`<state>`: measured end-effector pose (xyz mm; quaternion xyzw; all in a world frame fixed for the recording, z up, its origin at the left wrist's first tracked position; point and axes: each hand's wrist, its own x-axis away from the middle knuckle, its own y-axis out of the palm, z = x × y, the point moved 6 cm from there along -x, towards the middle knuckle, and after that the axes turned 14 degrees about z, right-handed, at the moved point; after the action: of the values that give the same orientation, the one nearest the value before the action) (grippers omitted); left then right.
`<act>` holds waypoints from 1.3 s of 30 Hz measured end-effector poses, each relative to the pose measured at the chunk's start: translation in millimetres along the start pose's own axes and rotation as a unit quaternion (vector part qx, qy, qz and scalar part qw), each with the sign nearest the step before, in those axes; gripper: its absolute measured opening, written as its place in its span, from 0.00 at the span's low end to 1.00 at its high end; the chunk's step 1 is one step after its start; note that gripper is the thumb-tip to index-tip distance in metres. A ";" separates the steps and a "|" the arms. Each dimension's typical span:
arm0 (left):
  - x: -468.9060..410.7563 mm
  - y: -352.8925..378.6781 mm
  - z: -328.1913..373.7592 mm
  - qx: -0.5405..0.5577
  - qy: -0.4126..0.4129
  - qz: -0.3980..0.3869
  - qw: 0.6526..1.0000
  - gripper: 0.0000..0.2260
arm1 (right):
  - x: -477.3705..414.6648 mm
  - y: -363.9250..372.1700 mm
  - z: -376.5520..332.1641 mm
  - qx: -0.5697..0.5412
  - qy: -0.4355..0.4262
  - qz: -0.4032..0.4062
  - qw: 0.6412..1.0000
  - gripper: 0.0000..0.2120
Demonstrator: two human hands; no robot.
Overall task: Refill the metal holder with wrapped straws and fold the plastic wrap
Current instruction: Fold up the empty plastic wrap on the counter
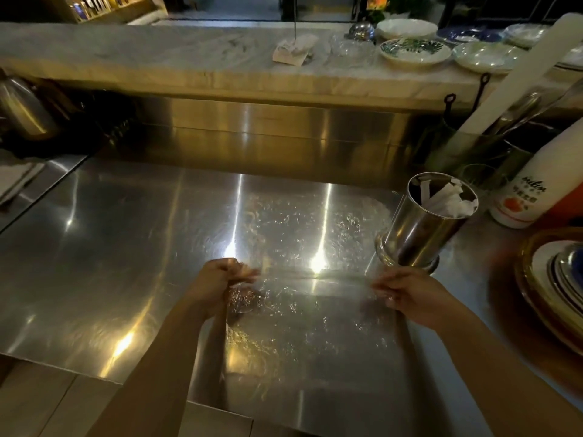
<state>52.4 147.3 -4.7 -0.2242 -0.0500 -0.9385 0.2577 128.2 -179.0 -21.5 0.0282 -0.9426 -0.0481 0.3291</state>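
Centre frame, the clear plastic wrap [303,279] lies spread across the shiny steel desk [110,247], and both hands are on its folded edge: the left hand [220,279] pinches the left end with fingers closed, the right hand [407,294] grips the right end, though blur makes the exact pinch hard to read. Just above the right hand, at the right of the frame, the metal holder [422,228] stands on the desk with wrapped straws [448,198] poking up inside, a white bottle [533,184] beyond it.
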 end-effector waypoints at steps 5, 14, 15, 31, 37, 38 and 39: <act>2.8 1.3 8.2 -0.017 0.056 -0.025 0.998 0.20 | -0.4 4.1 -8.0 0.064 -0.046 -0.018 0.997 0.08; 4.5 -2.0 -8.6 0.036 -0.073 0.008 0.997 0.13 | -0.6 -1.2 -13.7 0.057 -0.060 0.030 0.996 0.17; 5.6 -2.1 -13.9 0.018 -0.101 -0.003 0.995 0.17 | 0.0 -2.2 -14.6 0.049 -0.062 0.037 0.996 0.18; 11.1 14.3 57.2 -0.171 0.247 0.007 0.954 0.05 | 12.1 27.2 -54.2 0.441 -0.440 0.161 0.765 0.15; 18.6 14.1 87.5 -0.181 0.312 -0.015 0.933 0.12 | 34.0 60.7 -79.3 0.440 -0.547 0.094 0.706 0.22; 21.4 18.5 91.0 -0.198 0.322 -0.037 0.925 0.12 | 34.3 65.2 -81.2 0.424 -0.527 0.061 0.734 0.23; 24.4 24.3 93.8 -0.220 0.332 -0.060 0.915 0.10 | 34.4 70.5 -81.6 0.408 -0.495 0.020 0.767 0.25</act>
<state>83.1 134.7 89.6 0.0526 0.2331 -0.9599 0.1466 150.6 -117.7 70.9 0.1127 -0.9061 0.3404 -0.2245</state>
